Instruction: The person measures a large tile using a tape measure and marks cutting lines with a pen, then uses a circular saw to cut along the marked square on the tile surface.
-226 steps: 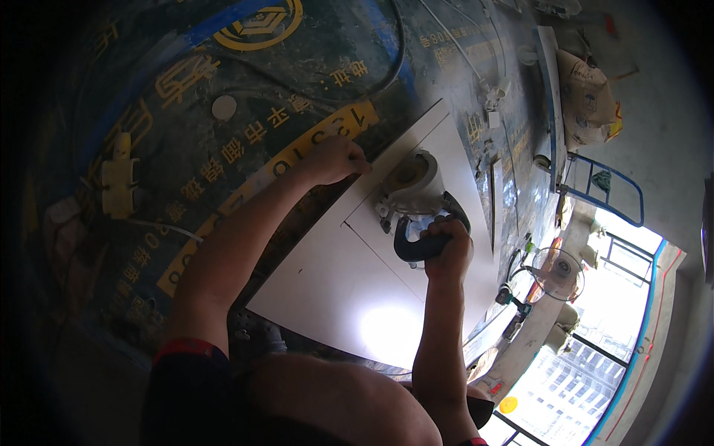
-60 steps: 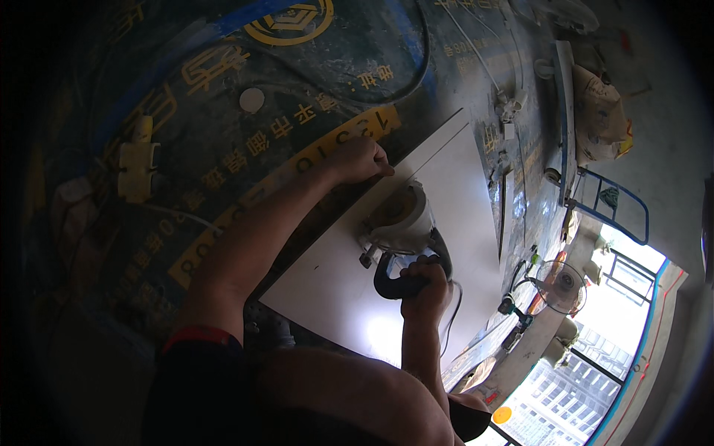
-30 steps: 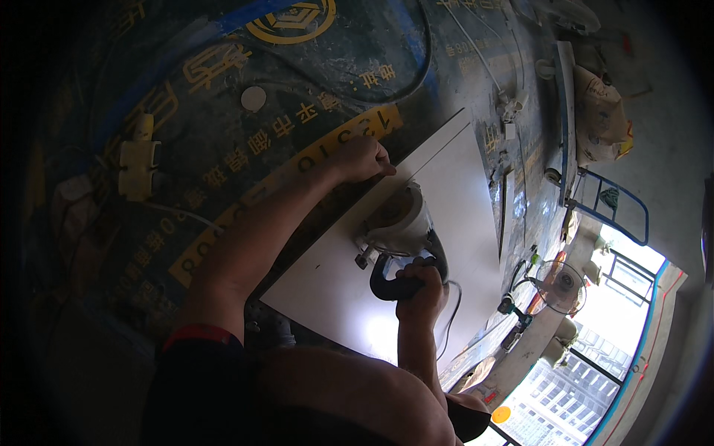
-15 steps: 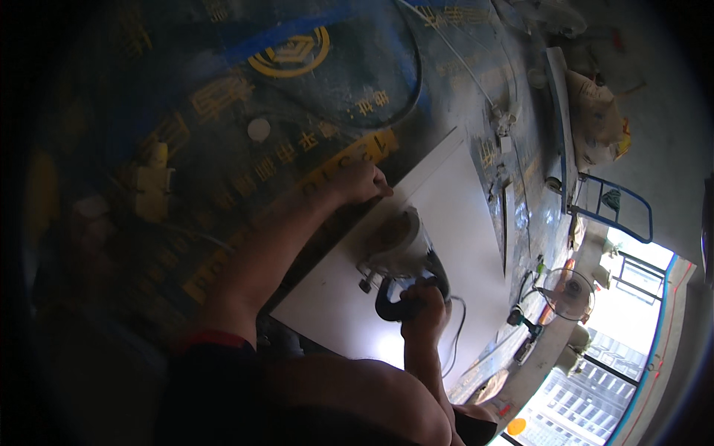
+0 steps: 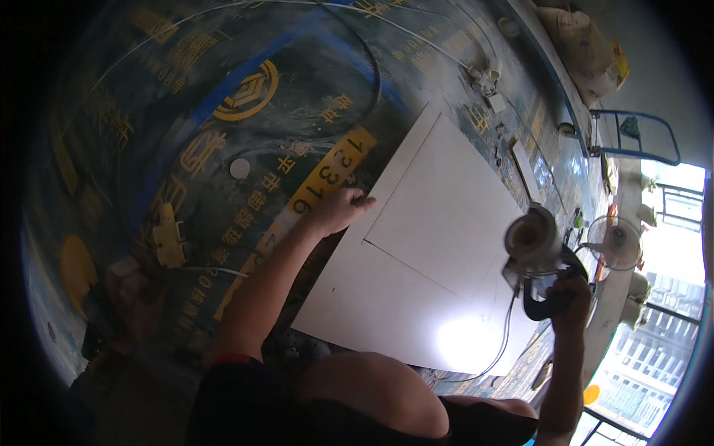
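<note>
**Cutter lifted off the white board, left hand on its edge**

Head view: a large white board lies flat in the middle of the frame, on a floor covered with blue printed sheeting marked in yellow. Thin cut lines on the board outline a rectangle in its upper part. The left hand rests at the board's left edge, left of centre in the frame, palm down with the fingers loosely spread, the fingertips touching the board's rim; it grips nothing. The forearm runs down from it to a dark sleeve at the lower edge.

At the right of the frame the right hand is closed around the black handle of a handheld power cutter. The tool's round grey body faces the camera and appears held clear of the board, over its right edge. A thin cable trails from the tool down across the board's lower right corner.

A small white disc lies on the sheeting in the upper left, well apart from the board. A yellow power strip sits at the left. A standing fan stands at the far right, near a bright window.
</note>
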{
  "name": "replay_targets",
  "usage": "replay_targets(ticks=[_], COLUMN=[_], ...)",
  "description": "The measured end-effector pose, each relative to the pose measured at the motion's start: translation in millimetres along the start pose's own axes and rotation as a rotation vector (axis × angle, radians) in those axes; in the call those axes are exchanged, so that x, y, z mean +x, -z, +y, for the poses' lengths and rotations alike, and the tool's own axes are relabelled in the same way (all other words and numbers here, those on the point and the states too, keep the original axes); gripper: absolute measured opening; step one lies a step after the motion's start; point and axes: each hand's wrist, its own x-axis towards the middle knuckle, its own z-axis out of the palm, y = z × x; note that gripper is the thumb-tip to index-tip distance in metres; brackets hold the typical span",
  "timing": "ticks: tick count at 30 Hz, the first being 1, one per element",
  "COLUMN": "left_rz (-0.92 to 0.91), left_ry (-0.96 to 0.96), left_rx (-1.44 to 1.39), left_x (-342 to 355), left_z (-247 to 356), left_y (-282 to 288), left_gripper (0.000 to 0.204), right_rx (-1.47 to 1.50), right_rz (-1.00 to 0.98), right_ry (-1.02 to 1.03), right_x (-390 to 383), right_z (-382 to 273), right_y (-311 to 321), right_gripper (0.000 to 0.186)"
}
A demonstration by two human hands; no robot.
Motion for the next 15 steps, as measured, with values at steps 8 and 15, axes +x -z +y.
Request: replay_targets(ticks=[8, 15], left_rz=[0.190, -0.001], left_ry=[0.065, 0.208], left_rx=[0.172, 0.228], left_x=[-36.6, -49.7], left_z=[-4.7, 10.9], left_y=[-24.8, -8.5], left_gripper=[0.065, 0.056], right_rx=[-0.021, 0.010], right_rz=[0.041, 0.093], right_ry=[0.067, 0.092], right_x=[11.1, 57.8], right_z=[15.4, 71.6], right_y=[114.6, 168.1], right_gripper=[0.014, 0.013])
